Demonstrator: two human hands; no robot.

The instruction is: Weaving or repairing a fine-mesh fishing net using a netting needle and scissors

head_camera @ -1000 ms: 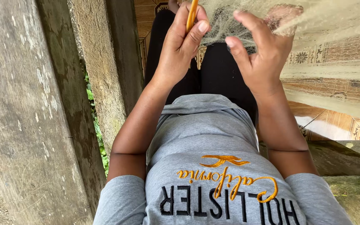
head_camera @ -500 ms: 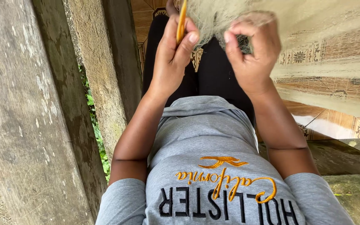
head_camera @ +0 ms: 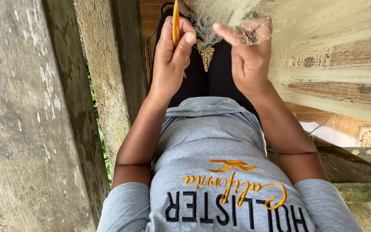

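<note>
Netting [head_camera: 323,25], pale and fine, hangs from the picture's upper right edge across the person's lap, bunched between both hands. The left hand [head_camera: 170,60] pinches a slim orange netting needle [head_camera: 176,21] upright, fingers closed on it; the right hand [head_camera: 247,56] has fingers curled around a gathered bunch of mesh. The needle tip could snag neighbouring loops, or the gathered mesh might slip if that hold loosens. Weathered wooden posts [head_camera: 31,116] stand just left.

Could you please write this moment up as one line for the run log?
left hand: grips orange netting needle upright | right hand: pinches fine mesh net | setting: seated beside weathered wooden posts
</note>
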